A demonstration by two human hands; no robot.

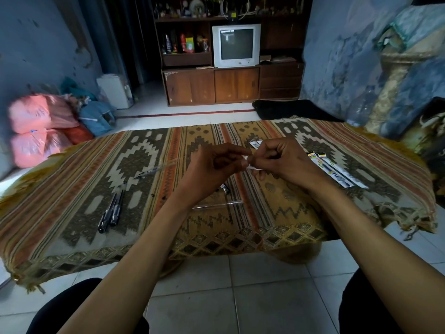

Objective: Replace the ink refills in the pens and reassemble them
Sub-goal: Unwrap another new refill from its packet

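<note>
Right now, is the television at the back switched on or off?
Most likely off: the television screen is dark, apart from a faint pale strip along its top edge that may be only a reflection.

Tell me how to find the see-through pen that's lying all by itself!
Start at the patterned cloth covering the low table, and look on its left half. Two black-capped pens lie side by side near the front; beyond them, closer to the left hand, one clear pen lies slanted. It is alone, see-through and capless, unlike the dark pair.
</note>
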